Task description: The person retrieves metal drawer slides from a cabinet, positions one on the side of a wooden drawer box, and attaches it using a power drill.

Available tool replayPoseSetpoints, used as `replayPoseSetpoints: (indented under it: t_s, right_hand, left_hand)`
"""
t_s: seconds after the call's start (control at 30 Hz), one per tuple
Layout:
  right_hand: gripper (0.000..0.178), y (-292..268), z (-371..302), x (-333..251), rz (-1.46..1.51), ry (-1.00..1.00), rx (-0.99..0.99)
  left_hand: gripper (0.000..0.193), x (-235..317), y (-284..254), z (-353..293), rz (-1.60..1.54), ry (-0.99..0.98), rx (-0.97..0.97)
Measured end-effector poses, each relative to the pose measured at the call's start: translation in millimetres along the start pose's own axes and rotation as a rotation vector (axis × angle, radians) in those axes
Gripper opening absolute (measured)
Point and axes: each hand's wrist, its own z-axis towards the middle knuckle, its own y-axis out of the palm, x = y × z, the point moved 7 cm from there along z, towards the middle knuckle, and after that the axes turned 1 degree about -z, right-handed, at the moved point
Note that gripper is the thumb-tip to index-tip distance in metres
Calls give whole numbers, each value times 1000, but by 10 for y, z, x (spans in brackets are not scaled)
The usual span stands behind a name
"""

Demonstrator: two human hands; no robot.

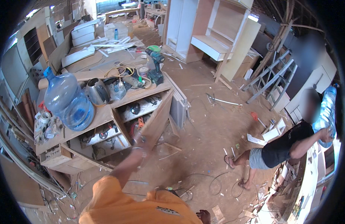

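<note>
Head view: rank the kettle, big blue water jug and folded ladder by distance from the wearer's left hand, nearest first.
The left hand grips the wooden cabinet door.
1. Steel kettle: on the workbench top, up and left of the hand.
2. Big blue water jug: further left on the same top, lying tilted.
3. Folded ladder: far right across the floor, against the wall.

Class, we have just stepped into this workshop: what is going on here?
A person in an orange shirt reaches the left hand to a wooden cabinet door that stands open on a workbench. The bench top carries a big blue water jug, a metal kettle, a drill and cables. The right hand is out of view. To the right, another person lifts a second water bottle. Offcuts and wires litter the floor.
</note>
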Motion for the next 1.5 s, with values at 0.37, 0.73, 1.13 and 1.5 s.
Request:
replayPoseSetpoints:
  t_s: [0.37, 0.73, 1.13, 1.5]
  right_hand:
    - [30, -775, 1717, 602, -738, 247, -200]
    - [23, -45, 1954, -1855, -342, -54, -47]
    - [20, -1630, 3651, -307, -938, -110, -692]
    - [34, -1712, 7019, -6069, 62, -261, -363]
  left_hand:
    - [73, -2555, 2572, -3264, -1734, -1602, 818]
    - [69, -2270, 1077, -1681, -1296, -1325, 922]
    - [56, 1730, 875, 1769, -701, -604, -347]
    - [27, 3455, -2512, 5123, -1647, -5, -92]
